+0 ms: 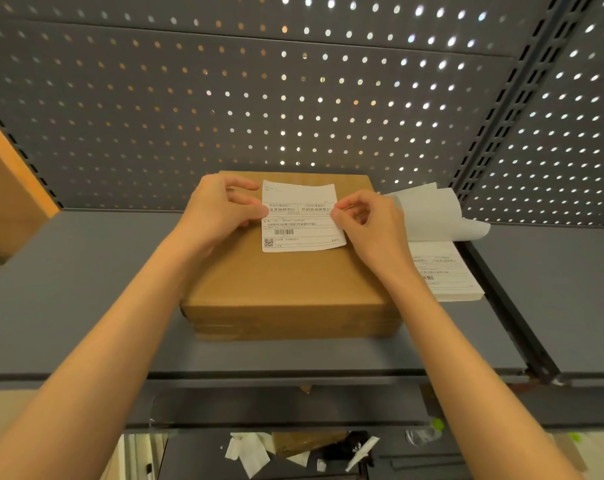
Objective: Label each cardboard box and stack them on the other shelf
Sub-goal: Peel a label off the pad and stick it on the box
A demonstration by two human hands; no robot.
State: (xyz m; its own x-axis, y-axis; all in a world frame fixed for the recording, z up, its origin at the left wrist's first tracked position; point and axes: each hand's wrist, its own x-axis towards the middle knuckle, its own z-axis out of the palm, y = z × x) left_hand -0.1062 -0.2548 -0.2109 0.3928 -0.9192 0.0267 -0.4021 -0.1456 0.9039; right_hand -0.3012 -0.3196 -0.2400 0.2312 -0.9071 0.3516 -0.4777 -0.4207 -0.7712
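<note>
A stockroom or shop is suggested by grey metal shelves (86, 289), a pegboard back (224, 98) and shipping labels (442, 271).

A flat grey metal shelf (86, 289) runs across the middle of the frame, backed by a grey perforated panel. A stack of flat brown cardboard boxes (286, 289) lies on it at the centre, the top one bearing a white printed label (300, 220). Just beside the stack, to its right, rests a pile of white label sheets (446, 271), its upper sheets curled upward
</note>
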